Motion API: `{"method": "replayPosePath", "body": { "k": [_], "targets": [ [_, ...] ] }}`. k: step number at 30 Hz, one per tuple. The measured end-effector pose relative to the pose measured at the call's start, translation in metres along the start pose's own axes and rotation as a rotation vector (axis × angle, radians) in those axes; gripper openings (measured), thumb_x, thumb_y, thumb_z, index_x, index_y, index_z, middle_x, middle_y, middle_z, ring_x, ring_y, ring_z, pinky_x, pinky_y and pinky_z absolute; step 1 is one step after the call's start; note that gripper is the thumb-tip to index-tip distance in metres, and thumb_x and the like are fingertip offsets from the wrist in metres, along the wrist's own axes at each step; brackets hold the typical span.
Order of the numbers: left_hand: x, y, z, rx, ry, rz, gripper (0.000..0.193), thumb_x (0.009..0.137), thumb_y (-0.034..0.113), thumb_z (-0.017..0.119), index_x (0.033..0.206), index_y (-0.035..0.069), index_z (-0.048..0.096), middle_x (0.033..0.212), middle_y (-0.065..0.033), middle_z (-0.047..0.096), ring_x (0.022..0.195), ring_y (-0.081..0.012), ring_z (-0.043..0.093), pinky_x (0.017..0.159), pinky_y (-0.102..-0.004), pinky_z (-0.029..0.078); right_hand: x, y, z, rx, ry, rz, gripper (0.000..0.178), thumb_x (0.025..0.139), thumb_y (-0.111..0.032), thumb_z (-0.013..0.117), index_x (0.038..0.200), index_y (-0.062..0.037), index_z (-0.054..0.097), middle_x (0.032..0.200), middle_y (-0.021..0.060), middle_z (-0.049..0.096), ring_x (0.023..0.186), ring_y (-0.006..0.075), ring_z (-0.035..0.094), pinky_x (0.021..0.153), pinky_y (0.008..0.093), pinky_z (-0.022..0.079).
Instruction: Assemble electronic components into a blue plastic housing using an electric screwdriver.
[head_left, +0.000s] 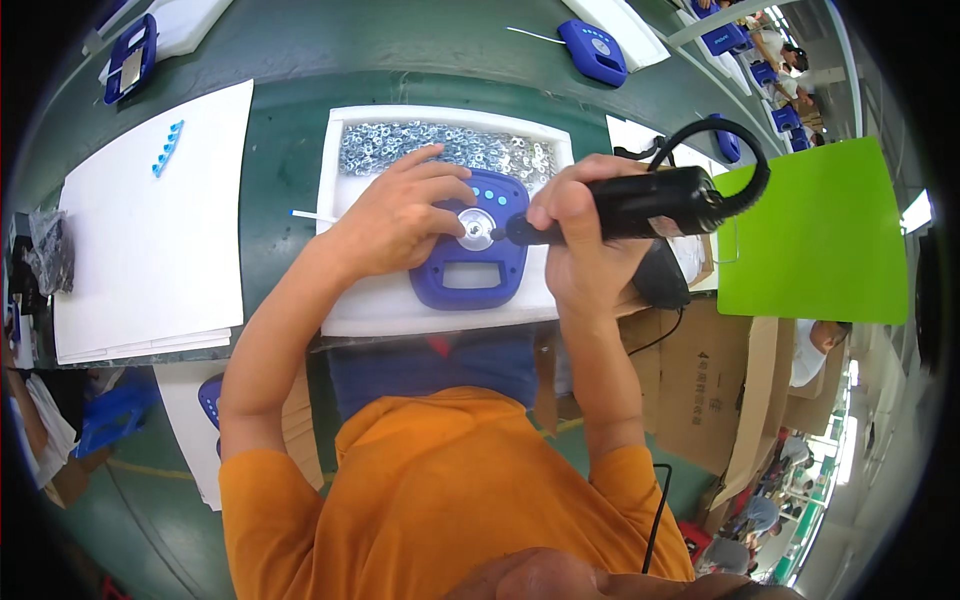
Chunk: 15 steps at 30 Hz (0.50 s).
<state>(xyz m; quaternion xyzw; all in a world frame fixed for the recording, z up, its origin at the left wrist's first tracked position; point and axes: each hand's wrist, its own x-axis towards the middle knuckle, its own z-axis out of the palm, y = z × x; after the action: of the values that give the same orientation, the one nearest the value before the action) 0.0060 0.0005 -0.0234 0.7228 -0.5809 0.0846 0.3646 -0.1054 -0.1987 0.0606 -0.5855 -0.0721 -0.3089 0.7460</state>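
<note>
One foam tray (pixel 370 305) carries the blue case (pixel 465 295), with the driver (pixel 655 203) clenched in the right hand (pixel 590 240) and its tip beside the disc (pixel 477 237). Whether the left hand (pixel 400 220) pinches anything there, I cannot tell. Fastening seems in hand; the next move probably calls for straight pressure.

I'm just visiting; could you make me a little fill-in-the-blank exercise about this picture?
1. The right hand grips a tool whose colour is ____.
2. The left hand reaches over the casing, which is coloured ____.
3. Beneath that casing, the foam tray is ____.
4. The green panel is toward the picture's ____ edge.

Missing words: black; blue; white; right.
</note>
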Motion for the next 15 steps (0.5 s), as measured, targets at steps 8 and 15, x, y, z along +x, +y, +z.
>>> {"method": "replayPosePath", "body": {
  "k": [8, 15],
  "targets": [
    [-0.002, -0.001, -0.001, 0.028, 0.005, 0.006, 0.024, 0.077, 0.001, 0.079, 0.094, 0.015, 0.089, 0.128, -0.0033, 0.076, 0.142, -0.0296, 0.067, 0.137, -0.0592, 0.040, 0.001, 0.027, 0.006, -0.193, -0.115, -0.042, 0.032, 0.103, -0.004, 0.088, 0.122, -0.0033, 0.062, 0.095, 0.0105, 0.070, 0.074, 0.0205, 0.071, 0.070, 0.0352, 0.060],
    [-0.001, -0.003, 0.000, 0.047, 0.001, 0.015, 0.022, 0.078, 0.004, 0.080, 0.093, 0.016, 0.090, 0.129, -0.0032, 0.077, 0.141, -0.0298, 0.067, 0.137, -0.0596, 0.041, 0.002, 0.030, 0.013, -0.121, -0.080, 0.061, 0.033, 0.095, -0.009, 0.099, 0.112, -0.0034, 0.071, 0.102, 0.0041, 0.073, 0.082, 0.0114, 0.071, 0.071, 0.0257, 0.057]
  ]
}}
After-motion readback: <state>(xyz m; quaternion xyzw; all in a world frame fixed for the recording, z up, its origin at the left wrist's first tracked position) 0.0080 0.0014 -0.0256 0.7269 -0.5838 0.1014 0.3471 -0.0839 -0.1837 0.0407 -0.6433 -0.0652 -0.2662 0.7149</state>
